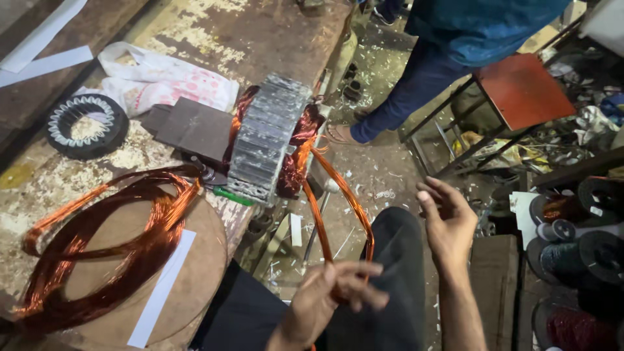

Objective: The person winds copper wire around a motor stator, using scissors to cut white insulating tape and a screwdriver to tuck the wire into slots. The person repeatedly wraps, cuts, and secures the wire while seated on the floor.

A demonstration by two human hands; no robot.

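Note:
A grey laminated motor stator (268, 138) lies on its side at the workbench edge, with copper windings bulging from both ends. A loop of copper wire (339, 195) hangs from it down to my lap. My left hand (333, 294) is closed around the bottom of that loop. My right hand (447, 220) is raised to the right of the loop, fingers loosely curled, holding nothing I can see. A large loose coil of copper wire (107, 250) rests on a round wooden disc (201, 260) on the bench.
An empty black stator ring (86, 125) and a white plastic bag (162, 78) lie further back on the dusty bench. Another person in blue (429, 71) stands by a red metal stool (523, 88). Wire spools (575, 247) crowd the right side.

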